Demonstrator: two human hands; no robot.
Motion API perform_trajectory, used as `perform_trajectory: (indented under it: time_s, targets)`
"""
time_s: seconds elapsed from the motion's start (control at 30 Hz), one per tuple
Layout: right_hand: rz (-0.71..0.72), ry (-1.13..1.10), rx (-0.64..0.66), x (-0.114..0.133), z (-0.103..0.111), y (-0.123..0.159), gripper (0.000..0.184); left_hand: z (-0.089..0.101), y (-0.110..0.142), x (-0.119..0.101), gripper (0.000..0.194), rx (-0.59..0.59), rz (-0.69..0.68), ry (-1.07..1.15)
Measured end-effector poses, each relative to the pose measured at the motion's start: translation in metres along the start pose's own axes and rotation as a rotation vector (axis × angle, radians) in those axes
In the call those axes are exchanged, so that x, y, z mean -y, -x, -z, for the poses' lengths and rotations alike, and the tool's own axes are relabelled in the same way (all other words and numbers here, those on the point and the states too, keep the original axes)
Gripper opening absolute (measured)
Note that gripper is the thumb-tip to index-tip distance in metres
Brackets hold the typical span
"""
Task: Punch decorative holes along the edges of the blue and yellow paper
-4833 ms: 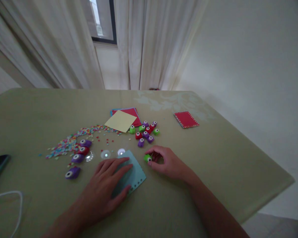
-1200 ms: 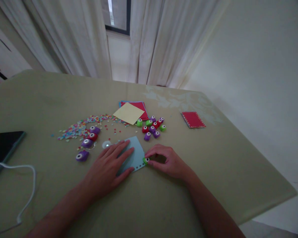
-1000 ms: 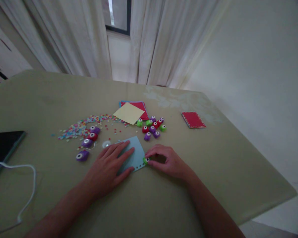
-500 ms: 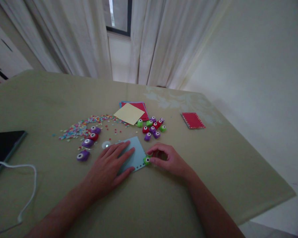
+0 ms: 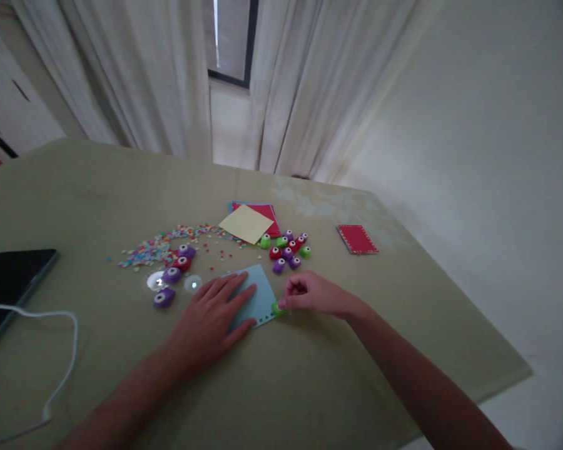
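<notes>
The right grip (image 5: 314, 294) is reaching in from the lower right of the frame, and its thumb tip is resting on a small green punch (image 5: 276, 309) just below and right of the centre. The punch is sitting directly at the left end of that grip, at the right corner of a light blue sheet (image 5: 263, 290). The fingers are curling close above the thumb, leaving only a narrow gap; whether they are also pinching the punch from behind, I cannot tell.

The left grip (image 5: 218, 312) is lying flat with its fingers spreading wide, pressing on the sheet's left part and closing around nothing. A row of small dark holes (image 5: 265, 319) is running along the sheet's lower edge, between the left thumb and the punch.

Above the right grip, a cluster of eyed pieces (image 5: 288, 254) in purple, red and green is standing on the desk (image 5: 309, 387). Colourful confetti (image 5: 152, 250) is scattering across the left of centre, and a red sheet (image 5: 358, 239) is lying well apart at the right.
</notes>
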State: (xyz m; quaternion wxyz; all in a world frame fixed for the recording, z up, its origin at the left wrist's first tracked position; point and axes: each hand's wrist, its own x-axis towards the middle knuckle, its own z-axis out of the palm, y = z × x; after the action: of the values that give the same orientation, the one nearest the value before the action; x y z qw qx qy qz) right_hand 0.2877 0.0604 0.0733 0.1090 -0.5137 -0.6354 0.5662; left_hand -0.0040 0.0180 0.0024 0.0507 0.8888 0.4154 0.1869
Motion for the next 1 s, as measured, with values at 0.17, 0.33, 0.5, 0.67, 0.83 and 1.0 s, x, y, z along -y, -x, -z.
perform_trajectory:
  time_s: [0.17,0.33,0.5,0.67,0.83,1.0]
  targets:
    - [-0.077,0.057,0.067,0.004,0.003,-0.001,0.052,-0.001,-0.001,-0.001,0.055,-0.001,0.017,0.007]
    - [-0.140,0.063,0.075,0.005,0.005,-0.003,0.055,-0.002,-0.001,-0.002,0.055,0.001,0.026,0.019]
    - [-0.165,0.154,0.117,0.007,0.009,-0.007,0.054,-0.001,-0.002,-0.003,0.053,-0.005,0.034,0.030]
    - [-0.157,0.355,0.173,0.018,0.009,-0.010,0.044,-0.002,-0.002,-0.003,0.052,-0.012,0.035,0.039]
    - [-0.188,0.502,0.219,0.036,0.005,-0.013,0.041,-0.003,-0.002,-0.002,0.053,-0.012,0.038,0.050]
    - [-0.212,0.537,0.232,0.044,0.003,-0.018,0.042,-0.002,-0.001,-0.003,0.053,-0.015,0.036,0.058]
